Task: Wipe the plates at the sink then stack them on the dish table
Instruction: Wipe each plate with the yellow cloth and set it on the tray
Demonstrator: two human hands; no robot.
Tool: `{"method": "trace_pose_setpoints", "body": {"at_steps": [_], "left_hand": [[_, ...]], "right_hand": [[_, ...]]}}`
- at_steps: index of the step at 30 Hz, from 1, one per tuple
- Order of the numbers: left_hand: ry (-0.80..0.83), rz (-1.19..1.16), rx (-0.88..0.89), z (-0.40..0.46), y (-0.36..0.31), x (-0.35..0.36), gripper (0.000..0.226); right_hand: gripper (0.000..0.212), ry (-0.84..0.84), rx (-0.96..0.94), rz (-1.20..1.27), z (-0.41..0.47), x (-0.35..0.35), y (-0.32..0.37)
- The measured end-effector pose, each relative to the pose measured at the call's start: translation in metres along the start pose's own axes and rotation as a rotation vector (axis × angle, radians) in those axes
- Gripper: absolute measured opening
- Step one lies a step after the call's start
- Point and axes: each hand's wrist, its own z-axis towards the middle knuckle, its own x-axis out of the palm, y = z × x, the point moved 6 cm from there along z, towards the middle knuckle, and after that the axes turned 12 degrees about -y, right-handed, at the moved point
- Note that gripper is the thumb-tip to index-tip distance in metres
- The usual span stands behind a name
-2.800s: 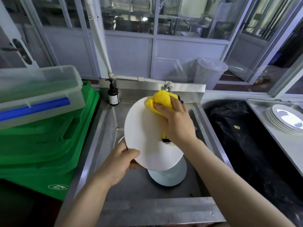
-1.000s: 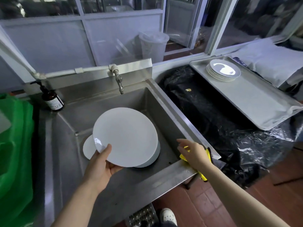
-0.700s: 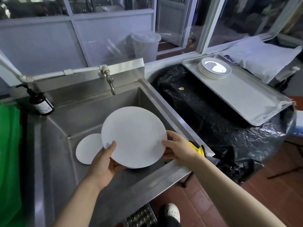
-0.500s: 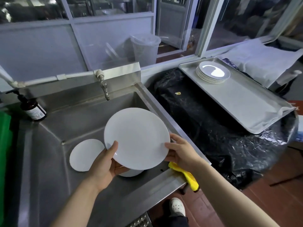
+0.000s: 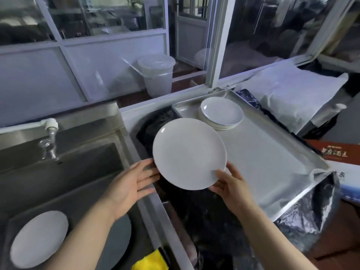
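A white plate (image 5: 188, 152) hangs in the air between the sink and the dish table. My right hand (image 5: 230, 187) pinches its near right rim, thumb on top. Beside the plate's left edge my left hand (image 5: 132, 184) is spread with straight fingers, their tips at the rim. A stack of white plates (image 5: 221, 113) stands at the far end of the steel dish table (image 5: 272, 152). Two more plates lie in the steel sink (image 5: 78, 172): a white one (image 5: 39, 238) and a greyer one (image 5: 120, 236) partly under my left arm. The yellow cloth (image 5: 151, 261) lies on the sink's front rim.
A tap (image 5: 50, 141) juts over the sink's back. Black plastic sheeting (image 5: 204, 221) fills the gap between sink and dish table. A white covered bundle (image 5: 292, 94) lies past the table, a printed box (image 5: 335, 152) at its right. A lidded white bucket (image 5: 157, 75) stands behind the glass.
The plate has travelled right from over the sink toward the dish table. My left hand has let go of it; my right hand now carries it. The cloth stays on the sink rim.
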Motion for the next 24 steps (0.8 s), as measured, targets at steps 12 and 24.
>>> {"method": "trace_pose_setpoints", "body": {"at_steps": [12, 24], "left_hand": [[-0.059, -0.124, -0.008, 0.060, -0.027, 0.044, 0.051], [-0.169, -0.228, -0.071, 0.076, -0.015, 0.039, 0.038]], "right_hand": [[0.038, -0.257, 0.014, 0.246, 0.143, -0.033, 0.078], [0.037, -0.397, 0.069, 0.281, 0.227, -0.018, 0.107]]}}
